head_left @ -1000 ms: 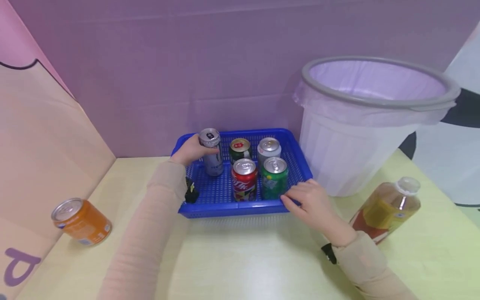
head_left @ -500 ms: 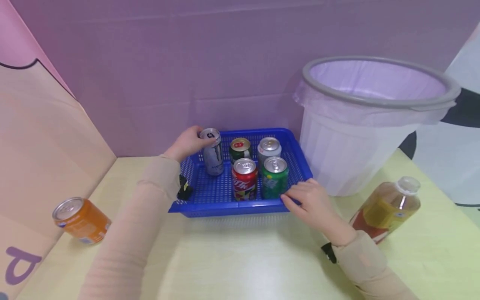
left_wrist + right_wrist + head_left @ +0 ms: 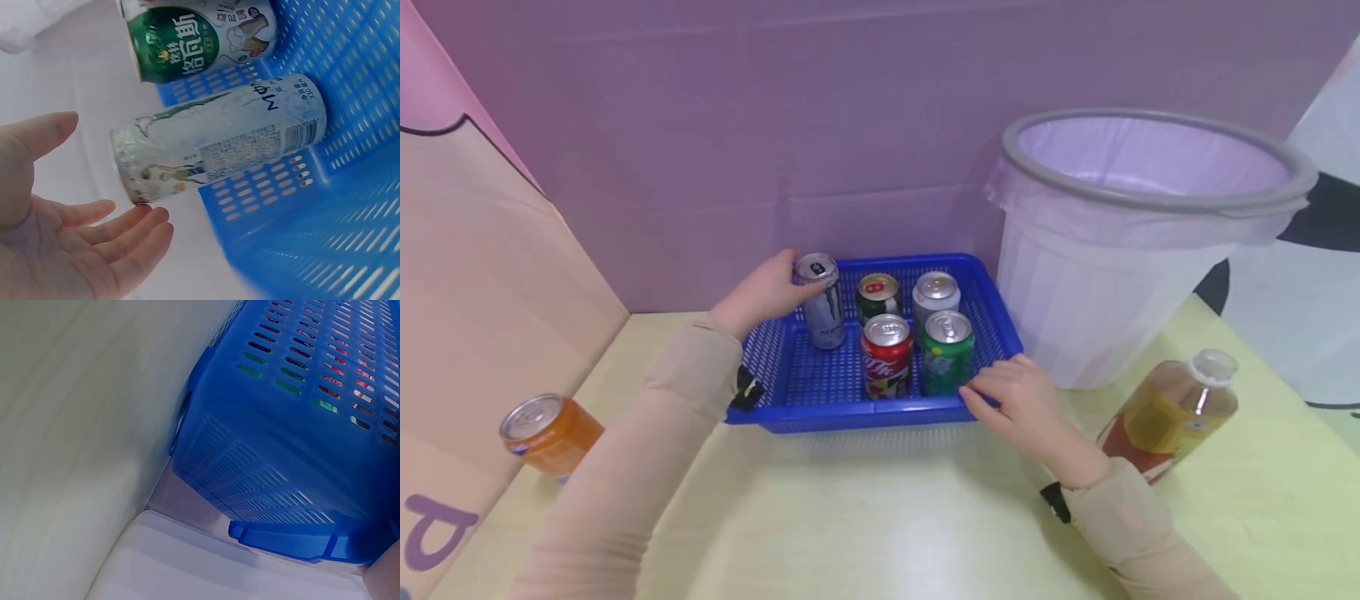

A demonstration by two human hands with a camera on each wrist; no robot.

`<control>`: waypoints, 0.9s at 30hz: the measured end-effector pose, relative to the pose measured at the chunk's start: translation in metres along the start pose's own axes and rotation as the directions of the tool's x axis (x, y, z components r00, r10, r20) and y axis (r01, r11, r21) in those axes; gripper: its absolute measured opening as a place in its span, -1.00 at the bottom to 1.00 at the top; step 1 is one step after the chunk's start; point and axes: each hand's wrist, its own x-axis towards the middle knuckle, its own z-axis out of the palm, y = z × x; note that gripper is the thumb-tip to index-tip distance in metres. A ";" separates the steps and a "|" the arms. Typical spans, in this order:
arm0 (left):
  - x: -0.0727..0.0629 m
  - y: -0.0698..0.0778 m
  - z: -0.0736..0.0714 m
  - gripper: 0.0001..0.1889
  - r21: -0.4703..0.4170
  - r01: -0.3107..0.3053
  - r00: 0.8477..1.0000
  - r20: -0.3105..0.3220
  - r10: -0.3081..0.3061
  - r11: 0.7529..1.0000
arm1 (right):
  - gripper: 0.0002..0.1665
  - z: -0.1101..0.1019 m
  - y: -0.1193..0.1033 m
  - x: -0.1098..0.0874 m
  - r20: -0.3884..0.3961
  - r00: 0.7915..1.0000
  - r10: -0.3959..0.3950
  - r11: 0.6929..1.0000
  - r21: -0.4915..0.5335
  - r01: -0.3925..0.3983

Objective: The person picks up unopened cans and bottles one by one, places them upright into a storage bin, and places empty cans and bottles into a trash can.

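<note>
Upright in the back left of the blue basket (image 3: 865, 412) stands a tall silver energy drink can (image 3: 826, 315). My left hand (image 3: 763, 292) is at its top; in the left wrist view the thumb is apart from the can (image 3: 219, 137) and the loosely extended fingertips are at its top edge. My right hand (image 3: 1018, 408) holds the basket's front right rim with curled fingers. Beside the tall can stand a red can (image 3: 887, 358), a green can (image 3: 947, 354), a silver-white can (image 3: 936, 302) and a dark green can (image 3: 877, 300) with a gold top.
An orange can (image 3: 553, 437) stands on the table at left, partly behind the left sleeve. To the right are a plastic bottle (image 3: 1172, 417) with yellowish liquid and a tall white bin (image 3: 1075, 292) with a liner. A purple wall (image 3: 700, 167) rises behind.
My left hand has loosened from the tall silver can, and its forearm has swung left, covering part of the orange can. The right hand stays on the basket rim.
</note>
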 end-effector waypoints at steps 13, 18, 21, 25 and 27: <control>-0.042 0.006 -0.003 -0.40 -0.003 -0.091 0.985 0.148 0.090 0.996 | -0.37 -0.001 -0.001 0.001 0.001 1.000 0.002 1.000 -0.001 -0.002; -0.061 0.006 0.005 -0.48 -0.007 -0.151 0.973 0.178 0.149 0.989 | -0.40 -0.003 -0.001 0.002 0.021 1.000 0.012 1.000 -0.002 -0.012; -0.073 0.005 0.013 -0.51 0.002 -0.165 0.967 0.196 0.161 0.986 | -0.45 -0.003 -0.001 0.001 0.034 0.999 0.016 1.000 -0.003 -0.016; -0.083 0.006 0.026 -0.54 0.047 -0.193 0.963 0.202 0.180 0.980 | -0.48 -0.002 -0.001 0.000 0.040 0.999 0.021 1.000 -0.007 -0.020; -0.087 0.007 0.034 -0.56 0.085 -0.212 0.964 0.180 0.195 0.974 | -0.46 -0.002 -0.001 0.000 0.042 0.999 0.023 1.000 -0.009 -0.022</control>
